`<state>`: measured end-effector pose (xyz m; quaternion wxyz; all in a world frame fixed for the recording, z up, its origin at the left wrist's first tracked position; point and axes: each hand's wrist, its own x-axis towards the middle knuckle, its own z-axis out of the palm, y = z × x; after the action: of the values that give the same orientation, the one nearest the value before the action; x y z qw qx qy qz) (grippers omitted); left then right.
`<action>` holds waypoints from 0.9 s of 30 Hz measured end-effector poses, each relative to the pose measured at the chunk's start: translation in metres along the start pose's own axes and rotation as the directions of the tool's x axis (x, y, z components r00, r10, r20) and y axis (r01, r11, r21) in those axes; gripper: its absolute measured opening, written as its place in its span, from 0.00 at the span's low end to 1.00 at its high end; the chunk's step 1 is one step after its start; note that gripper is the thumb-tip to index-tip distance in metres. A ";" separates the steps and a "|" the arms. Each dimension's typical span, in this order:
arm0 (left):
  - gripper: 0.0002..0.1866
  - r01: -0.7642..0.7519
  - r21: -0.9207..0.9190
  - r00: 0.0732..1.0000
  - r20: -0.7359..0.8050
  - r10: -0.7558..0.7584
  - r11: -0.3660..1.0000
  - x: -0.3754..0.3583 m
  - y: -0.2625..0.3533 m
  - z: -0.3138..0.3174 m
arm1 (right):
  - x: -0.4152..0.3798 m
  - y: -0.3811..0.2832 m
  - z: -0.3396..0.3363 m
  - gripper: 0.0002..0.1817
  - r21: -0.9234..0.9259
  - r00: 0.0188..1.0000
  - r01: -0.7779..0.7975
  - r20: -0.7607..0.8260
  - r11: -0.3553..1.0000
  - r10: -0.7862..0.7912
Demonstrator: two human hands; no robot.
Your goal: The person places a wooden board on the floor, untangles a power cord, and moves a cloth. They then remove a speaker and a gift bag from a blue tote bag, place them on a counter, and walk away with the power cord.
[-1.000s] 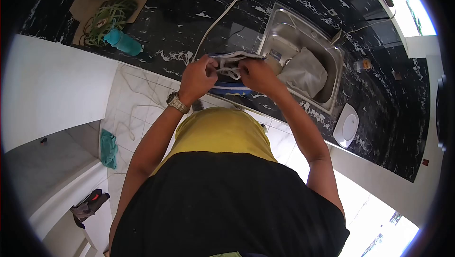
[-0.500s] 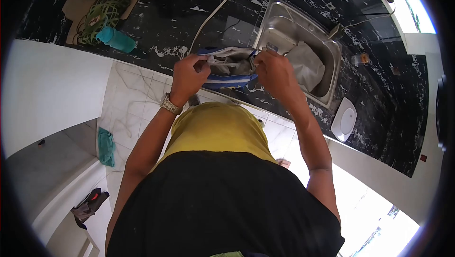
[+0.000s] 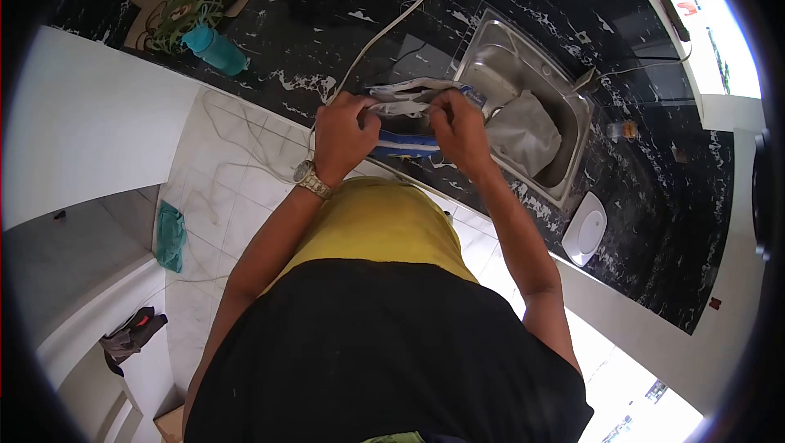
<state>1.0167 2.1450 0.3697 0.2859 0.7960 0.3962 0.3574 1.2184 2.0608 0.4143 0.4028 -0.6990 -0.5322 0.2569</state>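
Observation:
A blue and white bag (image 3: 406, 147) rests at the counter's front edge, just left of the sink. My left hand (image 3: 347, 134) pinches the left end of the pale strip along its mouth. At the right end of that strip, my right hand (image 3: 462, 131) is closed with thumb and fingertips on the bag's edge. The crumpled whitish strip (image 3: 401, 106) runs between both hands, and the bag's inside is mostly hidden behind it.
The steel sink (image 3: 564, 181) holds a grey cloth-like item (image 3: 527, 134). A white dish (image 3: 585, 229) lies right of it. A teal bottle (image 3: 216, 51) and a green woven net (image 3: 192, 10) are at left. A pale cable (image 3: 384, 32) crosses the black counter (image 3: 302, 38).
My hands have come closer together, drawing the bag's mouth narrower so less of its inside shows. The camera view has shifted slightly.

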 end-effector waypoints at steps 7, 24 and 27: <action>0.07 0.335 -0.332 0.938 0.203 -0.280 0.882 0.011 0.023 -0.018 | -0.005 0.006 -0.007 0.08 0.085 0.993 -0.071 -0.088 0.994 0.078; 0.23 0.418 -0.689 0.891 0.438 -0.118 0.592 0.002 0.059 -0.057 | 0.011 -0.005 0.034 0.13 -0.134 0.908 0.276 0.362 0.952 -0.212; 0.26 0.432 -0.662 0.884 0.446 -0.142 0.612 -0.003 0.055 -0.063 | 0.018 -0.012 0.039 0.09 -0.333 0.882 0.288 0.457 0.898 -0.114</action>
<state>0.9883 2.1244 0.4454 0.7059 0.5822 0.2816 0.2889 1.1864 2.0907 0.4047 0.1539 -0.6316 -0.7184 0.2475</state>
